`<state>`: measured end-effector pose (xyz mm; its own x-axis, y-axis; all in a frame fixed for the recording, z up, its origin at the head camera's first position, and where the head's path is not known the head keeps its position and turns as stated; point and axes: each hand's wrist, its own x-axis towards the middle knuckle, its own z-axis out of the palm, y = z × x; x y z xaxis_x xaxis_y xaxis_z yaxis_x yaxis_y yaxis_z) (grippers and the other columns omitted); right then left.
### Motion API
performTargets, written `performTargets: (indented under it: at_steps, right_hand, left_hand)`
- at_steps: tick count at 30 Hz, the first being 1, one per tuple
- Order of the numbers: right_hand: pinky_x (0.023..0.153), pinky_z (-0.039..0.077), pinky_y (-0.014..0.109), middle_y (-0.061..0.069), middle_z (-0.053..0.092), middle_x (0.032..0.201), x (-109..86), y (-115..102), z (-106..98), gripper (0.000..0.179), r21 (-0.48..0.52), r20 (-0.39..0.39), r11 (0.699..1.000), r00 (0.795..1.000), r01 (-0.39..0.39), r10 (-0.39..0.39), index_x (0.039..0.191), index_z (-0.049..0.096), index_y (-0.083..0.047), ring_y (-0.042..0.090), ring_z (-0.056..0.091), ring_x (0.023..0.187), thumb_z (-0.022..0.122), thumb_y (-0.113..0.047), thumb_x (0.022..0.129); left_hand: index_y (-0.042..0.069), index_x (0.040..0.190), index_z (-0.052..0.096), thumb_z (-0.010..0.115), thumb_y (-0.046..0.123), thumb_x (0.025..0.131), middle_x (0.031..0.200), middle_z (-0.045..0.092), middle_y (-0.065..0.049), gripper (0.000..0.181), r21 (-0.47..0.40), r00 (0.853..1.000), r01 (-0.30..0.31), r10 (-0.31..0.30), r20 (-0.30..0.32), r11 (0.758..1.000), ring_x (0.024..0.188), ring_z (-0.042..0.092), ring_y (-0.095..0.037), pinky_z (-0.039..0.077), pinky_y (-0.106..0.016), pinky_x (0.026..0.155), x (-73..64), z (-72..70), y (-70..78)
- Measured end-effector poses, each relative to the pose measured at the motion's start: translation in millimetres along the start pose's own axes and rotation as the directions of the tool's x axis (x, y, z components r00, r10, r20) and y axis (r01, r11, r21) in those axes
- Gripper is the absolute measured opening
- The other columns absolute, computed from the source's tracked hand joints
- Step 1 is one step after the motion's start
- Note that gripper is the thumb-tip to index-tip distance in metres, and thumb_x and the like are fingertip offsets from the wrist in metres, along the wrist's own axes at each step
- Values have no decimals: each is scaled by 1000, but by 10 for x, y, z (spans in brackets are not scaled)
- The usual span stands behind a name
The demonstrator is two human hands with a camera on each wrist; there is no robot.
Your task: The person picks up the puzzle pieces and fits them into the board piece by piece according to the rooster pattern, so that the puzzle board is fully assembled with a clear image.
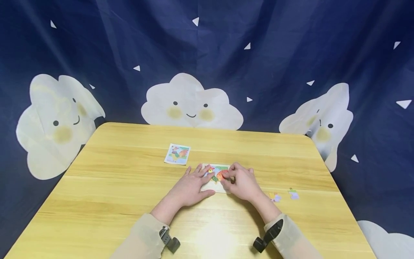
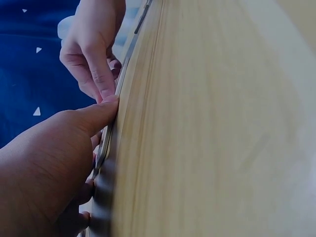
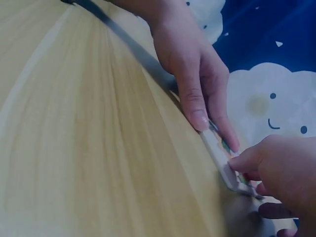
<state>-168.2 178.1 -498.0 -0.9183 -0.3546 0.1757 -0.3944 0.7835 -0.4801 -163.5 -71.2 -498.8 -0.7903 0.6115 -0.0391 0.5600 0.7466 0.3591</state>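
A small white-framed puzzle board (image 1: 209,187) lies on the table between both hands, with a colourful bird picture partly filled in. My left hand (image 1: 193,185) rests on its left side, fingers spread over the picture and thumb at the near edge. From the right, my right hand (image 1: 242,182) bends over the board. Its thumb and forefinger pinch at an orange-red puzzle piece (image 1: 221,175) in the picture; the fingers partly hide it. In the right wrist view, the board (image 3: 219,155) shows edge-on, with the left hand (image 3: 190,64) holding its far end.
Loose puzzle pieces (image 1: 275,197) lie right of the right wrist, and another piece (image 1: 293,194) sits farther right. A square picture card (image 1: 178,154) with a similar bird lies behind the left hand. The wooden table (image 1: 129,158) ends at a dark blue curtain (image 1: 113,43) with clouds.
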Motion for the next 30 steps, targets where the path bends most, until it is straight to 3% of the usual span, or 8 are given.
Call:
performTargets:
  at_steps: [6, 11, 19, 30]
  right_hand:
    - [76, 31, 41, -10, 57, 96, 3, -26, -58, 29, -44, 34, 998, 999, 34, -33, 115, 85, -17, 6, 50, 73, 84, -33, 92]
    - [76, 32, 40, -7, 60, 103, -13, 43, -59, 34, -18, 53, 996, 995, 90, -89, 125, 81, -14, 6, 51, 75, 79, -33, 98]
    - [74, 30, 37, -8, 56, 100, -31, 113, -33, 31, -70, 11, 986, 988, 155, -154, 122, 82, -13, 7, 53, 79, 79, -32, 98]
    - [77, 27, 41, -11, 54, 94, 24, 156, -70, 32, 62, 76, 996, 995, 59, -63, 118, 83, -14, 7, 46, 70, 83, -36, 94]
  left_hand:
    - [20, 164, 43, 51, 62, 105, 174, 23, -5, 72, -10, 1000, -5, 5, -1, 1000, 159, 19, -37, 13, -66, 124, -2, 5, 0]
    - [22, 164, 42, 50, 64, 105, 174, 21, -3, 73, -8, 1000, -1, 1, -4, 1000, 159, 18, -36, 14, -66, 124, -7, 12, -12]
    - [23, 165, 41, 48, 66, 105, 174, 20, -1, 74, 5, 1000, 5, -5, -4, 1000, 159, 17, -34, 12, -64, 125, 1, 35, -20]
    - [22, 163, 44, 50, 65, 105, 173, 22, -2, 73, -4, 1000, 10, -10, -10, 1000, 159, 18, -35, 13, -65, 125, -1, 28, -8]
